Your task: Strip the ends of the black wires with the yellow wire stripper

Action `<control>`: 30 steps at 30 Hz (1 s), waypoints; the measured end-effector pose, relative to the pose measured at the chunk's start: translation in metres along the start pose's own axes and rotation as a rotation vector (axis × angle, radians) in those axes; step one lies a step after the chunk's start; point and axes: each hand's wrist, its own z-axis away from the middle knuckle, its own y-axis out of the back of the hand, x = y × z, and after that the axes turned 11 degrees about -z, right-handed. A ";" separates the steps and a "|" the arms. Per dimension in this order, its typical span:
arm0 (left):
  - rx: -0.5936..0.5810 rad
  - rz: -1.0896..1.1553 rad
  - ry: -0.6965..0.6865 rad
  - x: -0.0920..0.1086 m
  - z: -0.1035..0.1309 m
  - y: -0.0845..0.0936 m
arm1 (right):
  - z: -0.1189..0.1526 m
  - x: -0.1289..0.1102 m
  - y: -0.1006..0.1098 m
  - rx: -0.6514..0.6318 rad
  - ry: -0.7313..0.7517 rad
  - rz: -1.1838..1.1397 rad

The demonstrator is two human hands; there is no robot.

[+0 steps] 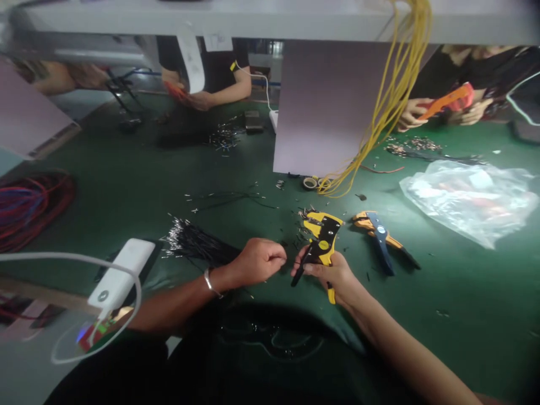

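Note:
My right hand (335, 274) is wrapped round the handles of a yellow and black wire stripper (324, 244), whose jaws point up and away from me. Just left of it is my left hand (264, 260), with its fingers curled in; what they hold, if anything, is too small to make out. Beside and partly behind my left hand lies a bundle of black wires (202, 243) with bare, silvery ends toward the left. To the right of the yellow tool, a blue and orange wire stripper (382, 239) rests on the green table (261, 169).
Yellow wires (379, 124) hang from the shelf (253, 25) beside a pale panel (329, 107). A plastic bag (468, 194) lies right, a red and blue wire coil (29, 205) left, near a white power bank (122, 273). People work across the table; one holds an orange tool (447, 101).

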 end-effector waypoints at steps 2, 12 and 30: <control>0.015 0.039 0.043 0.000 -0.001 0.001 | 0.000 -0.001 0.001 0.003 0.019 -0.009; 0.068 0.331 0.422 0.008 -0.004 0.006 | 0.002 0.003 0.000 -0.083 0.071 0.111; 0.013 0.968 0.549 0.023 -0.009 0.021 | 0.003 0.008 -0.003 -0.087 0.145 0.329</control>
